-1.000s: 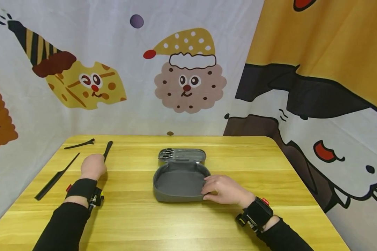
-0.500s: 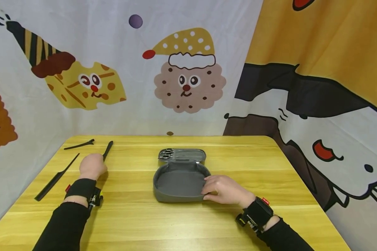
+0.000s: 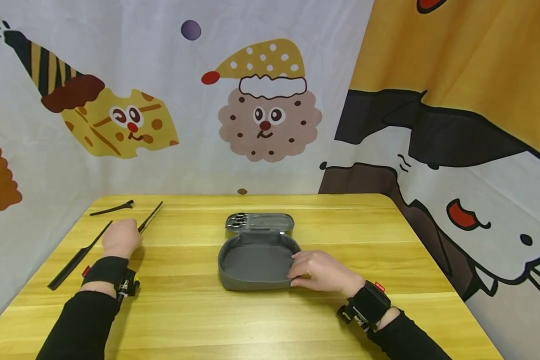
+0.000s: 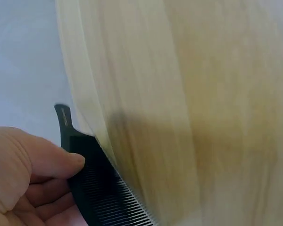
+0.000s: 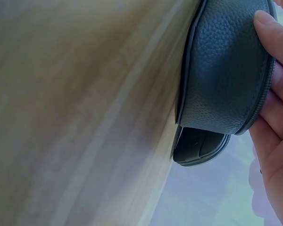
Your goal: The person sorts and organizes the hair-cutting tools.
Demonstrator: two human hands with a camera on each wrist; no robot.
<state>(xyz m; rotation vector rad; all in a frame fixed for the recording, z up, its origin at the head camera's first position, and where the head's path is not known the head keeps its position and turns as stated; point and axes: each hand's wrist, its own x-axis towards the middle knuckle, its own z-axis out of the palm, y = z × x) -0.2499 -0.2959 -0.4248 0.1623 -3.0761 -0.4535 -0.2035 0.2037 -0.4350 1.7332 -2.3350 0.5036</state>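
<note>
My left hand holds a black comb, thumb on its flat side and fingers curled behind it. In the head view the comb's slim end sticks out past the hand toward the far edge. With my right hand I pinch the right front rim of an unzipped grey case. The right wrist view shows the thumb on the case's pebbled outer wall, the fingers over the zipped rim. Shears with metal finger rings sit in the lid, folded back behind.
Left of my left hand, a black tail comb lies slantwise on the wooden table. A slim black hair clip lies near the far left corner. A printed curtain hangs behind the table.
My left hand has shifted a little left with the comb, which has turned so it shows more edge-on. The right hand and the case stay put.
</note>
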